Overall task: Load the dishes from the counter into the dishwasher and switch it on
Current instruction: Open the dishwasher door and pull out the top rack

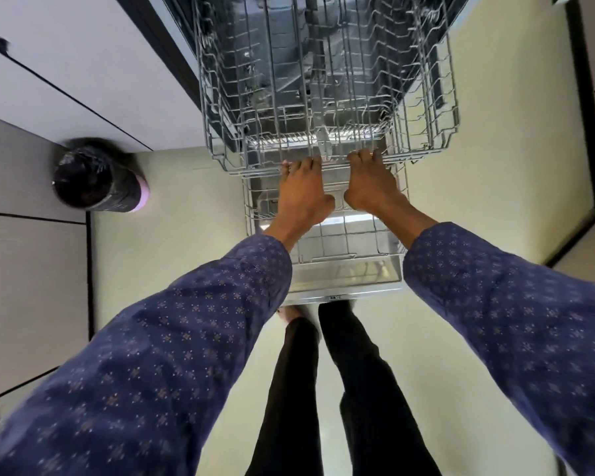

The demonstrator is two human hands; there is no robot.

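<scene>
Upper rack [327, 97] of the dishwasher [172, 46] is slid out over the open door [344, 276], empty, no dishes in it. Lower rack [327, 235] sits under it on the door, also empty as far as the view shows. No dishes or counter in frame, so loading has not begun by the look of it.

Left hand [301, 194] and right hand [371, 182] both grip the upper rack's front rail, fingers curled over the top wire, thumbs below and pointing inward toward each other. The hands sit side by side near the rail's centre, a small gap between them. Patterned blue sleeves [172, 355] cover both forearms.

Handling judgement: the rack is coated wire, stiff and light when empty, and should roll on its side runners with little force. The front rail is the right place to hold; a two-handed centred grip keeps it from racking sideways and binding. Tines are thin and would bend if grabbed, so best avoided. Whether the rack is travelling in or out cannot be told from this view.

Further out: the person stands at the door's edge, dark trousers [340, 389] and a bare foot just at its lip. Pale floor [478, 218], light cabinet fronts [66, 63] at left, and a bin with a black liner [93, 176] on the floor beside them, well clear of the door.
</scene>
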